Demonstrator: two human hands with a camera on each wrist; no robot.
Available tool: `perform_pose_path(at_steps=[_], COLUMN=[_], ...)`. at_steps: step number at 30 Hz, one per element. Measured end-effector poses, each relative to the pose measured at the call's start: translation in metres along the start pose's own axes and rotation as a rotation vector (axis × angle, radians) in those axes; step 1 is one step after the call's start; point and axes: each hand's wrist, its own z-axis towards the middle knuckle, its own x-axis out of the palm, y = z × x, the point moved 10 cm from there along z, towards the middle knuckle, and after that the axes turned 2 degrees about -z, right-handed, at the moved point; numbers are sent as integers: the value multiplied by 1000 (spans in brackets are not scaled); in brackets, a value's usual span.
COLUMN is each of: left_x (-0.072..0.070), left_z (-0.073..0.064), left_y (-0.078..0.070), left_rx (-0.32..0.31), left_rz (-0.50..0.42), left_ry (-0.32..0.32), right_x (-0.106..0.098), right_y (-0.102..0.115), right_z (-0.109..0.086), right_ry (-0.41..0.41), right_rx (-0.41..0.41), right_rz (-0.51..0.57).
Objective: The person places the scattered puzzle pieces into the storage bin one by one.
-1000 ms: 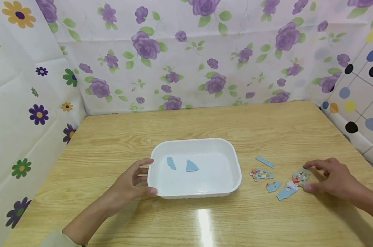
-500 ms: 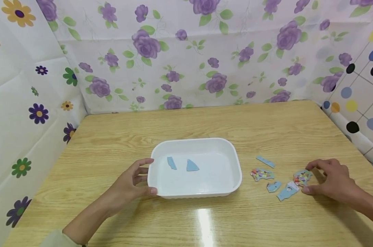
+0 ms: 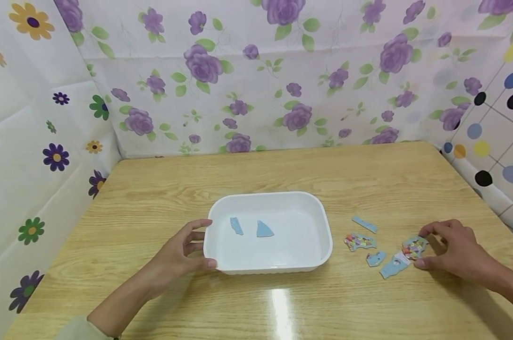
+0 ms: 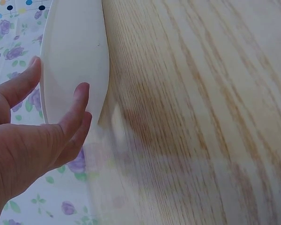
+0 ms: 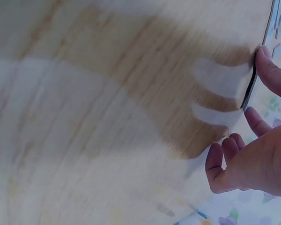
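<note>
In the head view my left hand holds the left end of a white plastic tray, its index fingertip and thumb at the rim. The left wrist view has its fingers against the tray's outer wall. Inside the tray lie two light-blue puzzle pieces, a narrow strip and a triangular one. On the right, my right hand pinches a multicoloured puzzle piece between thumb and index finger, low over the table. That piece appears edge-on as a dark line in the right wrist view.
Several more pieces lie between tray and right hand: a blue strip, a multicoloured piece, a small blue one and a blue-and-white one. Flowered sheeting hangs behind the wooden table.
My right thumb has slid slightly left and nearer along the multicoloured piece, which has turned a little. The left hand and tray stay in place; the head view shifts slightly.
</note>
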Motion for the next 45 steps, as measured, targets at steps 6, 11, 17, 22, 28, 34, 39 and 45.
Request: perform_pose_path(at_steps=[6,11,17,22,28,34,39,45], left_x=[0,0,0,0,0,0,0,-1], left_z=[0,0,0,0,0,0,0,0], left_y=[0,0,0,0,0,-1,0,2], left_rx=[3,-1,1,2,7,7,5,-1], left_rz=[-7,-4,9,1,-8,-13,-15,-19], left_ry=[6,5,4,4,4,5,3,4], right_x=[-4,-5,-12,-24,-29,-32,-32,-29], right_y=[2,-2,-3,-1,3,7,13,23], right_z=[1,2,4,10,15,20,26,31], right_ry=[-42,-19,13,-6,0,21,44,94], right_rx=[-32,18,62,66,64,58,62,70], right_rz=[2,-8,11,33,65,97,122,170])
